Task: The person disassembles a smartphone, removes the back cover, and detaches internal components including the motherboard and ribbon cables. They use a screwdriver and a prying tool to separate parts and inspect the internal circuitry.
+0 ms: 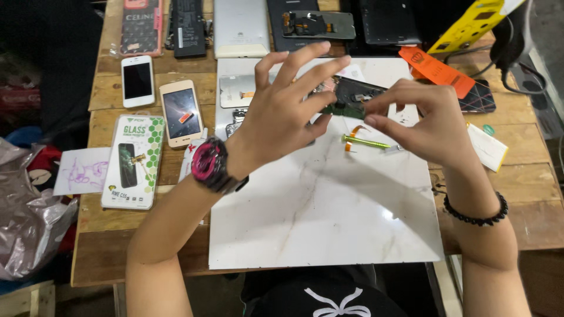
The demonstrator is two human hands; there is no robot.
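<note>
Both of my hands hold a small green circuit board (pixel 348 109) in the air above a white marble slab (pixel 329 205). My left hand (pixel 285 108), with a black and pink watch on its wrist, pinches the board's left end while its other fingers spread wide. My right hand (pixel 426 120) pinches the right end between thumb and forefinger. Behind the board lies an opened dark phone body (pixel 358 89). A yellow-green screwdriver (pixel 365 141) and an orange flex strip (pixel 356 130) rest on the slab just below my hands.
On the wooden table (pixel 106 235) to the left lie a white phone (pixel 138 80), a gold phone (pixel 181 112) and a screen-protector box (pixel 133 161). Phones, cases and a battery line the far edge. An orange tag (pixel 436 70) and white card (pixel 487 147) sit at right.
</note>
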